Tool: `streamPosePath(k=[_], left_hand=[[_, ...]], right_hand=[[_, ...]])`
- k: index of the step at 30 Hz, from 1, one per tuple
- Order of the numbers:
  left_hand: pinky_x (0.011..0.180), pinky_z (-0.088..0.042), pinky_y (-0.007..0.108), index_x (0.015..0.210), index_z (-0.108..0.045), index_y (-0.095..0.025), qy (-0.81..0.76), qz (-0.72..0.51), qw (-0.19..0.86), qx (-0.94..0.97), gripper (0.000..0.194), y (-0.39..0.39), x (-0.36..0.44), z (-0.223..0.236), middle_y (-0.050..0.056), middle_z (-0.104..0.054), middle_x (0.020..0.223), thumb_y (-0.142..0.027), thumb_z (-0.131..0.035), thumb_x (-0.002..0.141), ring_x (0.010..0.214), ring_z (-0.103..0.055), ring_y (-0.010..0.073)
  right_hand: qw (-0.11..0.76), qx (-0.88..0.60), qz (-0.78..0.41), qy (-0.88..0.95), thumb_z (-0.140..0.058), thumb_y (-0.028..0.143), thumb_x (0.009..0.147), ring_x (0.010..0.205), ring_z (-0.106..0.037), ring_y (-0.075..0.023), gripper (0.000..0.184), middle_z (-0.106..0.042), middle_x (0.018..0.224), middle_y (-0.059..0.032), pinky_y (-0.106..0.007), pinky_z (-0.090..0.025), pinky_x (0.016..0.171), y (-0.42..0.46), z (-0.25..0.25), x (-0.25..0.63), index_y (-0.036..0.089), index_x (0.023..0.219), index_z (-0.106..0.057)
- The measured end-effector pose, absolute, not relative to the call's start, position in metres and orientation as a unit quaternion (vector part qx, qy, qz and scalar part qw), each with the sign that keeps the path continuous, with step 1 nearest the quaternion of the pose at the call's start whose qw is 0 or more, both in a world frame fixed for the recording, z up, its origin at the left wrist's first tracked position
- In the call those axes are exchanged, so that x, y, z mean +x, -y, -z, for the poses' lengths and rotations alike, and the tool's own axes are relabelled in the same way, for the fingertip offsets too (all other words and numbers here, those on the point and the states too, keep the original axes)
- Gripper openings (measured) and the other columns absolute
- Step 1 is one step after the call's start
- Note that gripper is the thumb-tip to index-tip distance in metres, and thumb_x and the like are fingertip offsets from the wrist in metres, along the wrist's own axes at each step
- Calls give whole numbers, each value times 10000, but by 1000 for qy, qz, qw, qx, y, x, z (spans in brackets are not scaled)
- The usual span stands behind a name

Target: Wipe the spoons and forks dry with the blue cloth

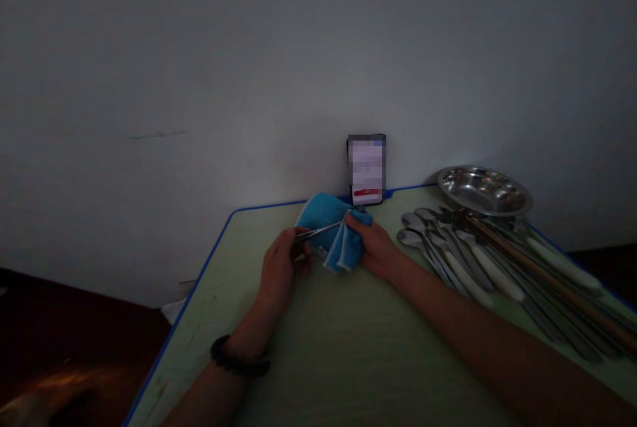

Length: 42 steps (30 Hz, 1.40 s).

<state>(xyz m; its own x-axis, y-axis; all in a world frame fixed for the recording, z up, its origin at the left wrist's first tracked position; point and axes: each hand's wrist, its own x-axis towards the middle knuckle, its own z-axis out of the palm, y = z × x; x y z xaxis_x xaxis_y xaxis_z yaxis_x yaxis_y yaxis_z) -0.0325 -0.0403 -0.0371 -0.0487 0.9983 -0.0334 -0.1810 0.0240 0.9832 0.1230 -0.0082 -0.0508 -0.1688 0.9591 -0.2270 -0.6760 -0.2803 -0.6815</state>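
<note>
My left hand is closed on one end of a thin metal utensil. The utensil's other end runs into a folded blue cloth, so its kind is hidden. My right hand grips the cloth around that far end, thumb on top. Both hands are above the middle of the light green table. To the right of my right hand lie several metal spoons in a spread pile.
White-handled cutlery and brown chopsticks lie along the table's right side. Behind them stands a shiny metal bowl. A phone leans upright against the grey wall at the back edge.
</note>
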Motion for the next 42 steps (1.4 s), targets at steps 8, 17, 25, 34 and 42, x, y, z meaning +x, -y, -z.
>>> streamPosePath(k=[8,17,25,34,42], left_hand=[[353,-361,163,822,-613,-127,-447,-562,574,394,198,39,-34,37,-14,-538,575,-295,-525,763,503,-507,100],[420,-451,219,983,-628,-131,-341,-490,661,455,353,49,-32,31,50,-638,712,-327,-651,691,664,-595,177],[427,-348,171,869,-510,-174,-366,-468,583,554,423,50,-31,35,-79,-491,556,-247,-785,556,467,-439,65],[444,-230,172,719,-381,-197,-436,-489,441,614,495,51,-26,37,-114,-304,562,-222,-819,489,489,-281,57],[464,-227,181,671,-398,-190,-498,-439,359,656,452,54,-26,34,-102,-310,550,-295,-803,499,506,-274,70]], right_hand=[[589,-329,-720,167,-570,370,781,779,-646,-168,184,-691,762,-5,-336,-510,768,6,49,122,196,834,-598],[598,-361,-707,114,-562,391,785,762,-647,-181,230,-691,820,-28,-369,-515,770,5,47,123,188,890,-591],[572,-341,-737,115,-565,422,773,846,-641,-189,290,-689,878,-39,-372,-493,819,4,46,128,186,939,-582],[539,-323,-763,152,-542,461,775,905,-628,-206,342,-685,891,-56,-395,-466,860,7,42,129,179,962,-587],[545,-321,-758,160,-615,442,722,923,-620,-211,353,-684,879,-64,-394,-461,868,4,50,130,171,945,-581]])
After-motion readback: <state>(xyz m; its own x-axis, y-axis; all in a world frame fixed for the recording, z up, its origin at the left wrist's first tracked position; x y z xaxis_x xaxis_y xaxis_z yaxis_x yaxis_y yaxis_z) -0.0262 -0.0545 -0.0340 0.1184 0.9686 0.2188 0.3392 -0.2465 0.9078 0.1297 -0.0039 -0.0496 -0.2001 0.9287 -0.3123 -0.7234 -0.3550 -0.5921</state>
